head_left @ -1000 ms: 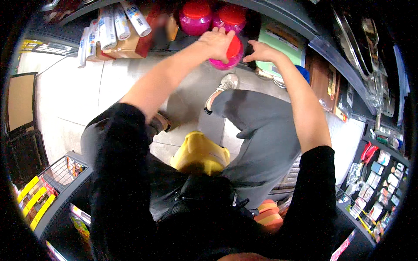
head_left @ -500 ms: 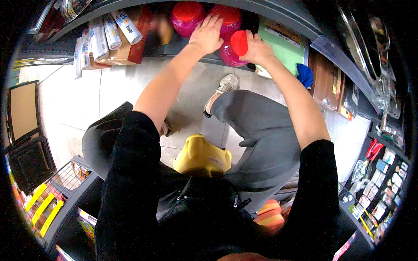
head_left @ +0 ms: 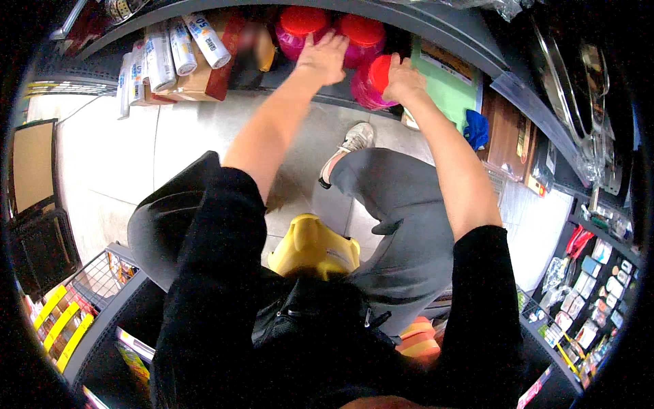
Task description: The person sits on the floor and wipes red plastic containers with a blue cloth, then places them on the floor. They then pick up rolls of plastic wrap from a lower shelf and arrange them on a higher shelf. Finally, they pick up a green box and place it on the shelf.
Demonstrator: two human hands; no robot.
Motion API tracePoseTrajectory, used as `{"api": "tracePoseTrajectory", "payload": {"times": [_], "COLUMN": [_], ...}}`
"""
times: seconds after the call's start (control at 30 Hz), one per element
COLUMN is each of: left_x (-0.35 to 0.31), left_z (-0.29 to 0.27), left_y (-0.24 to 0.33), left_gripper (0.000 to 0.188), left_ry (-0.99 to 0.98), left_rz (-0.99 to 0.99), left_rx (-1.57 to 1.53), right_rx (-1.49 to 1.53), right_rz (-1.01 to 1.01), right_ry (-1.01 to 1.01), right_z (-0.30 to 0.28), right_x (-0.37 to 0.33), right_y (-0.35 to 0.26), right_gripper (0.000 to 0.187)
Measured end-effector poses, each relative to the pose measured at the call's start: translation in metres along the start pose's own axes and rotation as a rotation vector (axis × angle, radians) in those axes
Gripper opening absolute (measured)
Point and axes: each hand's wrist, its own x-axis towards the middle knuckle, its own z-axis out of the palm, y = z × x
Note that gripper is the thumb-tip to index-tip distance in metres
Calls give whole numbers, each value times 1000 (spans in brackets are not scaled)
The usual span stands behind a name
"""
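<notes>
Three round pink jars with red lids are grouped on a low dark shelf in front of me. My right hand (head_left: 405, 82) is closed around the right side of the nearest jar (head_left: 366, 90), which tilts at the shelf's front edge. Its thumb and fingers lie by the red lid. Behind it are the middle jar (head_left: 366, 53) and the left jar (head_left: 297, 42). My left hand (head_left: 323, 61) reaches flat with spread fingers in front of these two, its fingertips touching or very near them.
White rolls (head_left: 182, 49) lie on a brown carton (head_left: 204, 80) to the left. Right of the jars are a green panel (head_left: 443, 88), a blue cloth-like bundle (head_left: 476, 129) and brown boards (head_left: 505, 133). A yellow stool (head_left: 313, 244) is beneath me. The shelf above (head_left: 402, 22) overhangs.
The nearest jar and my right hand have shifted slightly, with the jar's lid turned a little. My left hand has drawn back slightly from the middle jar's lid toward the gap between the jars.
</notes>
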Motion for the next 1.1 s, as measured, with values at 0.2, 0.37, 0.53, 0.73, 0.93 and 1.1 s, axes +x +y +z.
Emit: {"api": "tracePoseTrajectory", "payload": {"times": [0.2,0.37,0.53,0.73,0.93,1.1], "left_x": [10,-1,-3,36,91,115], "left_z": [7,13,-11,-57,-16,22], "left_y": [-64,-92,-95,-24,24,5], "left_gripper": [57,60,67,75,93,103], "left_ry": [-30,-49,-177,-476,-86,-78], "left_rz": [-280,-262,-203,-220,-109,-76], "left_rx": [202,287,405,146,-19,-80], "right_rx": [21,-48,-15,38,33,62], "right_rz": [-60,-29,-23,-58,-67,-45], "right_ry": [-20,-72,-60,-25,-44,-65], "right_z": [12,-3,-10,-1,0,-6], "right_x": [15,6,-4,6,6,-1], "right_y": [6,3,1,9,8,4], "right_gripper": [117,119,113,116,114,103]}}
